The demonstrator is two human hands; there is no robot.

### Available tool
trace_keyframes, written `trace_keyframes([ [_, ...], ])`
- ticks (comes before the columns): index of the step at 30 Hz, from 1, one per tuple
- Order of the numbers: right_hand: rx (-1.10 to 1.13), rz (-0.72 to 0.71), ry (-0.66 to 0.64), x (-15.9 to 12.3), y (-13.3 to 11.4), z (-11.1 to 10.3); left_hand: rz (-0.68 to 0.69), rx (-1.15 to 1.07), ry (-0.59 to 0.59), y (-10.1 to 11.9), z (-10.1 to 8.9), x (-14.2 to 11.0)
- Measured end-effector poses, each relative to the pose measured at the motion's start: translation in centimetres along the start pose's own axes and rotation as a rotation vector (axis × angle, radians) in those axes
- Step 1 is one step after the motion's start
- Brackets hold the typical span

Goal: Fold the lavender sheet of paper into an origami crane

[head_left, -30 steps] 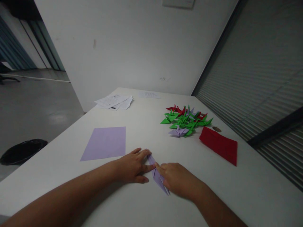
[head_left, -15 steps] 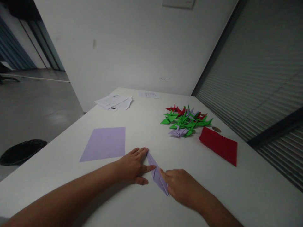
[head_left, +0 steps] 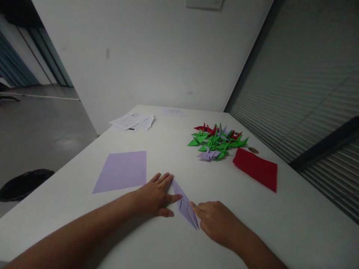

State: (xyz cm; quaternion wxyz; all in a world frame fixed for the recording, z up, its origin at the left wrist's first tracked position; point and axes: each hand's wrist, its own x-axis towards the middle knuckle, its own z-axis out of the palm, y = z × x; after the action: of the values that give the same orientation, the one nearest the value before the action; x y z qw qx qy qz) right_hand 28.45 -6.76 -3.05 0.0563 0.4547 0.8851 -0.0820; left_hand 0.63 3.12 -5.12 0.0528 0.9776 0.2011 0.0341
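Note:
A folded lilac paper piece (head_left: 183,203), long and pointed, lies on the white table (head_left: 280,224) in front of me. My left hand (head_left: 155,196) lies flat with fingers stretched out, its fingertips pressing on the piece's upper left edge. My right hand (head_left: 214,220) is curled, with the index finger pointing onto the piece's lower right edge. Neither hand lifts the paper.
A flat lilac sheet (head_left: 122,171) lies to the left. A heap of green, red and lilac folded figures (head_left: 217,141) sits further back right, with red paper (head_left: 255,169) beside it. White printed papers (head_left: 131,121) lie at the far end. A black bag (head_left: 24,183) is on the floor at left.
My right index finger has slid down along the folded piece toward its lower tip. The left hand stays pressed in place. The view shifted slightly.

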Motion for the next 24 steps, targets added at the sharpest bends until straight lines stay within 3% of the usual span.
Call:
trace_keyframes([
  [14, -0.049, 0.003, 0.083, -0.2, 0.0, 0.6, -0.033, -0.003, -0.104, 0.5, -0.1, -0.2],
  [21, -0.045, 0.023, 0.175, 0.2, 0.9, 0.8, -0.188, 0.024, -0.010, 2.7, 0.8, -0.9],
  [24, 0.073, 0.088, 0.315, 0.3, 1.9, 0.7, -0.213, 0.035, 0.015, 3.3, 0.7, -1.0],
])
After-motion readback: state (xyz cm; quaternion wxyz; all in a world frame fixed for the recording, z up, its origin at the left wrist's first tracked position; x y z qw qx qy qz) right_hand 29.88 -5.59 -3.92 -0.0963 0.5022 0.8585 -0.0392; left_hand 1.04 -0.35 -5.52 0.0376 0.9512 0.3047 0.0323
